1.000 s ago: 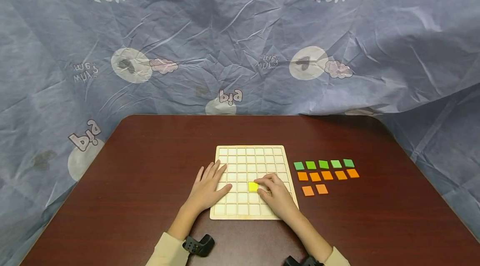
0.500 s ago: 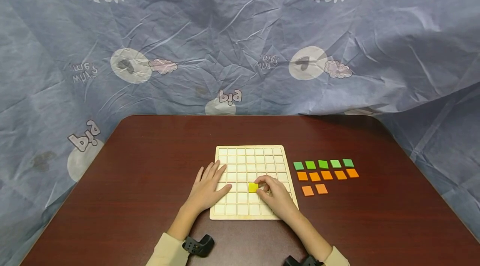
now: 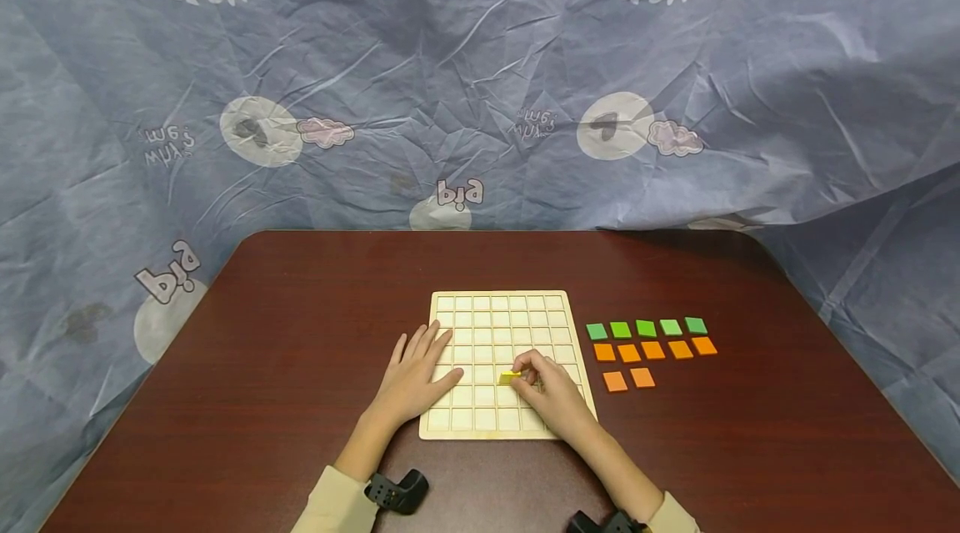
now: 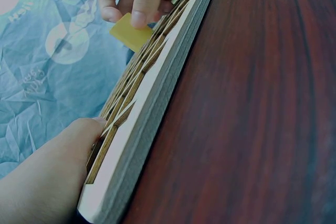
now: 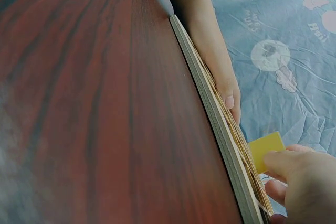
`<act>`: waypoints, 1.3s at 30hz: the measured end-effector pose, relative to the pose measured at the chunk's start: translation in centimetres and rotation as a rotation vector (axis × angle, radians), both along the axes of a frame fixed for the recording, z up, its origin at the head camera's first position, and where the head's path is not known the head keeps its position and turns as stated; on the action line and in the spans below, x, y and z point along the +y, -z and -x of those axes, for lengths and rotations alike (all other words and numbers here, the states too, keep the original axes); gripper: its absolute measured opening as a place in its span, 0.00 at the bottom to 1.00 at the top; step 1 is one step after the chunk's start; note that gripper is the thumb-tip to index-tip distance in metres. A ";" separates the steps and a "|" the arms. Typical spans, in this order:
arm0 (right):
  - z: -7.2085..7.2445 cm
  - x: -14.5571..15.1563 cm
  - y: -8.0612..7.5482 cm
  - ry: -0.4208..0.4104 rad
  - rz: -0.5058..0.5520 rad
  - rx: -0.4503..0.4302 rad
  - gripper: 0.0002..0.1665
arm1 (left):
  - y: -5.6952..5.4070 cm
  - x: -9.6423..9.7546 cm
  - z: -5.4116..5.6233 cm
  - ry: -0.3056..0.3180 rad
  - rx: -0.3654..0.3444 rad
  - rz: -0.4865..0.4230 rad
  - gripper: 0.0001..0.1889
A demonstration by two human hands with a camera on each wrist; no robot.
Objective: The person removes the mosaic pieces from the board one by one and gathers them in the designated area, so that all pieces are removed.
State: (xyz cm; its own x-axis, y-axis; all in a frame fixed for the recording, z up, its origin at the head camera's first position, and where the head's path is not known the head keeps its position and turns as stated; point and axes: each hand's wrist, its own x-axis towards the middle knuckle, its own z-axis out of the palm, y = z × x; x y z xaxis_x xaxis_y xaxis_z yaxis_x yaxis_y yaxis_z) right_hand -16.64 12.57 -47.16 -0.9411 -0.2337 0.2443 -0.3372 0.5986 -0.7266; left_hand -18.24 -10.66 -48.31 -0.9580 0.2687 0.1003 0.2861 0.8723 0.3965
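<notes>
A pale wooden grid board [image 3: 483, 424] lies on the table, its square cells edged by raised ridges. My right hand [image 3: 553, 393] pinches a yellow square tile [image 3: 509, 378] between thumb and fingers over the board's lower middle cells. In both wrist views the yellow tile [image 4: 131, 32] stands tilted up on edge, close against the grid. My left hand [image 3: 411, 379] rests flat on the board's left side, fingers spread and thumb lying across the cells. In the right wrist view the right thumb covers one corner of the tile [image 5: 266, 150].
To the right of the board lie a row of several green tiles [image 3: 646, 329] and a row of several orange tiles [image 3: 652, 350]. Two more orange tiles [image 3: 615, 382] lie nearer. Behind the dark red table [image 3: 337, 283] hangs a blue printed cloth [image 3: 480, 99].
The yellow tile lay flat in its cell one second ago; now it is tilted up on edge in my right hand's pinch. My left hand has stayed in place.
</notes>
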 end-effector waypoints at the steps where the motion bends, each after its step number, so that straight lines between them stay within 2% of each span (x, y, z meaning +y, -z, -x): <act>1: 0.0 0.0 0.0 0.006 0.015 -0.001 0.09 | 0.0 0.0 0.0 0.000 -0.001 -0.001 0.36; 12: 0.2 0.0 -0.5 0.057 0.078 0.014 0.13 | 0.0 -0.1 0.0 -0.004 -0.004 0.004 0.36; 20: 0.0 0.7 -1.7 0.062 -0.001 -0.044 0.12 | 0.1 0.0 -0.1 0.003 -0.009 -0.005 0.35; 26: 0.1 2.5 -2.6 0.089 -0.013 -0.069 0.10 | 0.1 0.1 -0.2 0.000 -0.012 -0.007 0.35; 33: 0.0 5.8 -3.1 0.148 -0.071 0.001 0.10 | 0.0 0.1 -0.1 -0.004 -0.013 -0.003 0.35; 39: -0.3 8.8 -3.0 0.204 -0.071 0.037 0.10 | 0.0 0.0 0.0 -0.007 -0.009 -0.002 0.35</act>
